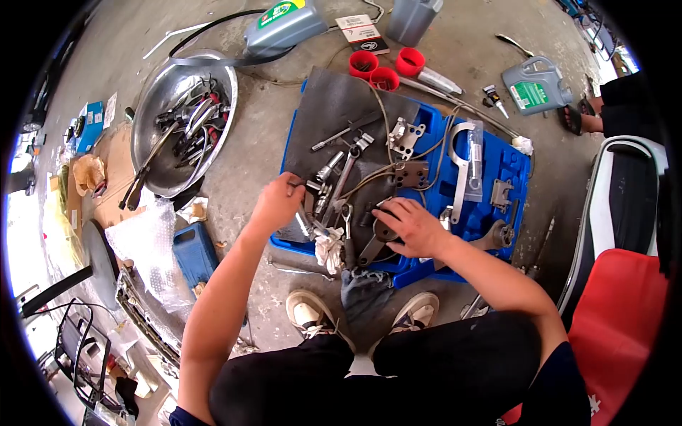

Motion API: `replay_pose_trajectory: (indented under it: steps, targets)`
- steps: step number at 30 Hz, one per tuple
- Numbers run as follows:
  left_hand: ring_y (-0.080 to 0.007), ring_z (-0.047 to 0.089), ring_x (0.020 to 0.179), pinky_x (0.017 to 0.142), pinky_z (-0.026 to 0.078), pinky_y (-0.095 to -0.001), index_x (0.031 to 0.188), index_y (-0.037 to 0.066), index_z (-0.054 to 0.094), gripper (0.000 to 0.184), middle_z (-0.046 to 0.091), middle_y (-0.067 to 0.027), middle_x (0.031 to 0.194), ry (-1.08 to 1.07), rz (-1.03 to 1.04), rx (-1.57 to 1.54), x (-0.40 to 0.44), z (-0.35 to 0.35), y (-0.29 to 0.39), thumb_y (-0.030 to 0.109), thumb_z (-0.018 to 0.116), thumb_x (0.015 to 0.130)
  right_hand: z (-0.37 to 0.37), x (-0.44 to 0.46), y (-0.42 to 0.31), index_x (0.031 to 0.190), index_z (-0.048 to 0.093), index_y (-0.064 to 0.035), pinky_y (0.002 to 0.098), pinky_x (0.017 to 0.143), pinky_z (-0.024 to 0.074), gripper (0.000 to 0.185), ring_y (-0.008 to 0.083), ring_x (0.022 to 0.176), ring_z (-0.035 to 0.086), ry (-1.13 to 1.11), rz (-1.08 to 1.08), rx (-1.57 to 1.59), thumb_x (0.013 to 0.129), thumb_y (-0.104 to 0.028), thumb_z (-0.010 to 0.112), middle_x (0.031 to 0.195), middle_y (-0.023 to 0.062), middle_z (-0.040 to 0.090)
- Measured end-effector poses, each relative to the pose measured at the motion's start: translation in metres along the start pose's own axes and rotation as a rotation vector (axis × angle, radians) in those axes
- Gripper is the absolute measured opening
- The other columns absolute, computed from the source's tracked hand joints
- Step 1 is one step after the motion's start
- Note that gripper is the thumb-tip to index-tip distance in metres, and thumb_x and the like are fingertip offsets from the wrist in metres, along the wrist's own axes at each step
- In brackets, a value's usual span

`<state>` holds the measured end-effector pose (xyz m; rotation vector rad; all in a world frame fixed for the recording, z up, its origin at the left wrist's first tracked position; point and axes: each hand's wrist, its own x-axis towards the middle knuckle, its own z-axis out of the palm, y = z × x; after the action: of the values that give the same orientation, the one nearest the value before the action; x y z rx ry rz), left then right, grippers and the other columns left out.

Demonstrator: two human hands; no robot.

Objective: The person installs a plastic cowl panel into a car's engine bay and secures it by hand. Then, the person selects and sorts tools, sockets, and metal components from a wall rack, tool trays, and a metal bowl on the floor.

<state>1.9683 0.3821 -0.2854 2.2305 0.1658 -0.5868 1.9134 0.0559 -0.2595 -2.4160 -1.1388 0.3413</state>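
My left hand point(278, 204) is at the left side of the blue tool case point(283, 243). Its fingers are closed on a small dark piece that I cannot make out, beside several metal sockets point(328, 167). My right hand point(413, 228) curls its fingers and thumb around the round end of a metal tool point(374, 250), partly hiding it. Between my hands lie a ratchet point(348, 231), a crumpled white rag point(329, 248) and a long wrench point(348, 172) on a dark mat point(330, 99). A large open-jawed wrench point(460, 174) lies right of my right hand.
A metal bowl point(231, 117) of tools stands at the left. Red cups point(363, 62), a grey jug point(285, 28) and another jug point(536, 85) stand beyond the case. Thin cables point(387, 113) cross it. A person's foot point(579, 119) is at right, near a red cover point(618, 312).
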Motion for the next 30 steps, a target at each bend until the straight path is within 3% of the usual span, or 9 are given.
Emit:
replay_pose_trajectory:
  steps: [10, 12, 13, 14, 16, 17, 18, 21, 30]
  targets:
    - [-0.0366, 0.068, 0.085, 0.078, 0.052, -0.0455, 0.099, 0.005, 0.067, 0.022, 0.070, -0.0180, 0.083, 0.138, 0.022, 0.066, 0.012, -0.008, 0.019, 0.022, 0.060, 0.088, 0.003, -0.022, 0.002, 0.142, 0.041, -0.0031, 0.0437, 0.103, 0.0401, 0.080, 0.0341, 0.122, 0.047, 0.084, 0.111, -0.032, 0.075, -0.028, 0.077, 0.130, 0.0162, 0.049]
    - [-0.0362, 0.067, 0.086, 0.079, 0.052, -0.0456, 0.098, 0.002, 0.067, 0.020, 0.070, -0.0181, 0.091, 0.248, 0.103, 0.093, 0.012, -0.005, 0.023, 0.018, 0.061, 0.088, 0.003, -0.024, 0.002, 0.141, 0.041, -0.0012, 0.0444, 0.103, 0.0405, 0.077, 0.0349, 0.121, 0.048, 0.116, 0.107, -0.004, 0.078, -0.029, 0.076, 0.129, 0.0167, 0.049]
    - [-0.0377, 0.066, 0.091, 0.085, 0.051, -0.0454, 0.108, -0.001, 0.064, 0.026, 0.067, -0.0215, 0.100, 0.310, 0.173, 0.038, 0.018, 0.000, 0.013, 0.016, 0.062, 0.088, 0.004, -0.027, 0.002, 0.140, 0.042, -0.0006, 0.0445, 0.103, 0.0411, 0.076, 0.0347, 0.120, 0.048, 0.140, 0.102, 0.003, 0.078, -0.028, 0.077, 0.129, 0.0171, 0.050]
    - [-0.0377, 0.066, 0.091, 0.085, 0.051, -0.0454, 0.108, -0.001, 0.064, 0.026, 0.067, -0.0215, 0.100, 0.307, 0.182, 0.034, 0.024, 0.006, 0.005, 0.016, 0.062, 0.088, 0.005, -0.029, 0.003, 0.140, 0.042, -0.0006, 0.0445, 0.103, 0.0411, 0.076, 0.0347, 0.120, 0.048, 0.143, 0.108, -0.005, 0.078, -0.028, 0.077, 0.129, 0.0171, 0.050]
    - [-0.0397, 0.064, 0.094, 0.090, 0.050, -0.0453, 0.121, -0.002, 0.058, 0.039, 0.065, -0.0245, 0.101, 0.721, 0.261, 0.151, 0.036, 0.016, -0.006, 0.018, 0.064, 0.089, 0.006, -0.033, 0.005, 0.140, 0.042, -0.0015, 0.0436, 0.101, 0.0422, 0.076, 0.0343, 0.119, 0.050, 0.185, 0.098, 0.001, 0.078, -0.029, 0.075, 0.129, 0.0168, 0.051]
    - [-0.0424, 0.063, 0.100, 0.093, 0.048, -0.0466, 0.132, -0.003, 0.050, 0.052, 0.065, -0.0281, 0.104, 0.622, 0.121, 0.006, 0.041, 0.019, -0.010, 0.025, 0.065, 0.090, 0.004, -0.035, 0.005, 0.137, 0.044, -0.0005, 0.0438, 0.098, 0.0444, 0.069, 0.0354, 0.114, 0.053, 0.211, 0.104, 0.041, 0.081, -0.027, 0.074, 0.124, 0.0178, 0.054]
    - [-0.0424, 0.063, 0.100, 0.093, 0.048, -0.0466, 0.132, -0.003, 0.050, 0.052, 0.065, -0.0281, 0.104, 0.628, 0.117, 0.003, 0.046, 0.022, -0.015, 0.025, 0.065, 0.090, 0.003, -0.036, 0.008, 0.137, 0.044, -0.0005, 0.0438, 0.098, 0.0444, 0.069, 0.0354, 0.114, 0.053, 0.208, 0.097, 0.040, 0.081, -0.027, 0.074, 0.124, 0.0178, 0.054]
    - [-0.0460, 0.060, 0.111, 0.094, 0.047, -0.0502, 0.135, -0.002, 0.046, 0.059, 0.063, -0.0319, 0.115, 0.298, -0.011, 0.029, 0.057, 0.015, 0.008, 0.034, 0.064, 0.091, -0.006, -0.037, 0.014, 0.128, 0.050, 0.0017, 0.0425, 0.088, 0.0495, 0.052, 0.0378, 0.101, 0.059, 0.395, 0.205, 0.115, 0.084, -0.019, 0.069, 0.111, 0.0202, 0.060]
    - [-0.0484, 0.058, 0.109, 0.093, 0.046, -0.0526, 0.137, 0.003, 0.044, 0.055, 0.062, -0.0308, 0.113, 0.304, -0.071, 0.070, 0.014, 0.032, -0.011, 0.026, 0.064, 0.091, -0.016, -0.048, 0.041, 0.125, 0.053, 0.0001, 0.0391, 0.082, 0.0514, 0.044, 0.0335, 0.096, 0.061, 0.575, 0.468, 0.150, 0.086, -0.014, 0.066, 0.106, 0.0179, 0.061]
